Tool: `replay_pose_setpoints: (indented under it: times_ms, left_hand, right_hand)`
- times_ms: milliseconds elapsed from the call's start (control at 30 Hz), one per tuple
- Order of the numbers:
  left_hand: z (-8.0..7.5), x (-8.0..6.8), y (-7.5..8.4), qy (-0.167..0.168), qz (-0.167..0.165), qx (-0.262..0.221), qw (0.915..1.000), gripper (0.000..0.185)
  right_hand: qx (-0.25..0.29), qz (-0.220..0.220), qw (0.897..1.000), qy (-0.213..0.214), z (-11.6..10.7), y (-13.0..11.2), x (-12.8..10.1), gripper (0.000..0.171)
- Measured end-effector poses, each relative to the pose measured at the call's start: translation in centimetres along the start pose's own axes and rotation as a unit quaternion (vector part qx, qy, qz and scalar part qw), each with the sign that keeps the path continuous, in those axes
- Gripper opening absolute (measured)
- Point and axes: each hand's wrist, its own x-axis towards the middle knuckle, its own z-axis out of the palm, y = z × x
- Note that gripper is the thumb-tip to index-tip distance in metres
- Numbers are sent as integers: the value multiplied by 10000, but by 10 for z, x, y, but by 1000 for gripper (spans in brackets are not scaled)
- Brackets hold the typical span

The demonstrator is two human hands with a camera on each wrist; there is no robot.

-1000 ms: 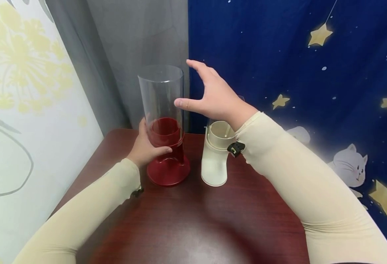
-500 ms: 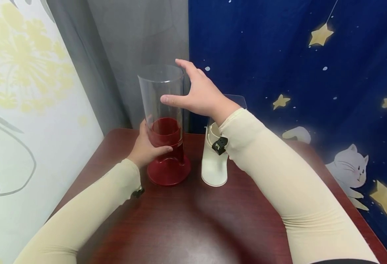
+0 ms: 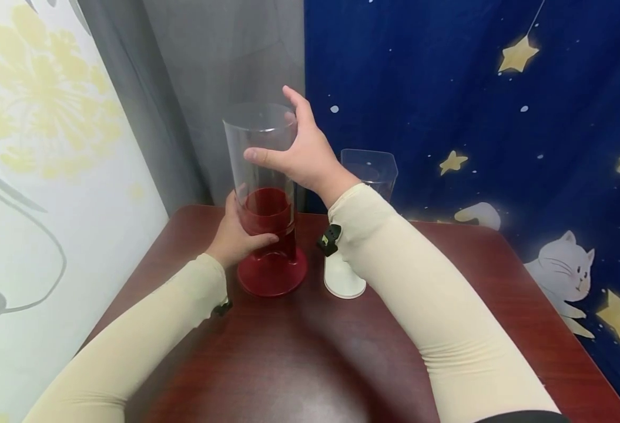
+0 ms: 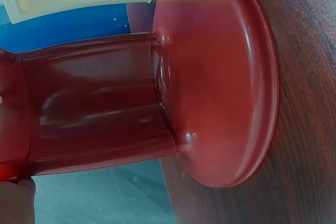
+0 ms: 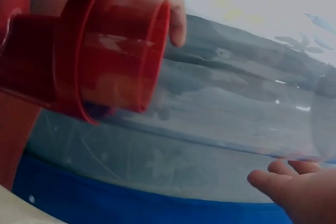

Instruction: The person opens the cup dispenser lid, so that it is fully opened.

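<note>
A tall clear cylinder stands upright in a red stand with a round foot. My left hand grips around the collar where cylinder and stand meet, thumb in front. In the left wrist view the red stand fills the middle; only a bit of the left hand shows. My right hand is at the cylinder's upper right side, fingers spread, thumb in front of the wall. The right wrist view has the right hand beside the clear wall; whether its fingertips touch it, I cannot tell.
A cream stand with a clear squarish container on top stands just right of the red one, partly behind my right forearm. Both are on a dark red wooden table. Grey and blue curtains hang behind it.
My right hand has moved left, from beyond the cylinder's right side to around its upper part. The squarish container has come into view. My left hand keeps its grip.
</note>
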Motion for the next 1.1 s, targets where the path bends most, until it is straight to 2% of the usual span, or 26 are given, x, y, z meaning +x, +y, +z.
replay_pose_setpoints:
  times_ms: [167, 367, 600, 900, 1100]
  left_hand:
    - [0, -1, 0, 15, 62, -4, 10000, 127]
    - [0, 0, -2, 87, 107, -33, 9999, 126]
    - [1, 0, -1, 57, 153, 36, 9999, 127]
    - [3, 0, 0, 73, 156, -15, 9998, 126]
    - [2, 1, 1, 84, 158, -20, 9998, 127]
  right_hand:
    - [477, -25, 9988, 95, 9, 8, 2, 117]
    - [1216, -155, 9911, 512, 23, 18, 5, 116]
    - [1214, -302, 9889, 804, 34, 31, 7, 117]
    - [1474, -431, 9839, 919, 38, 36, 9, 112]
    - [1376, -455, 9850, 941, 39, 35, 11, 110]
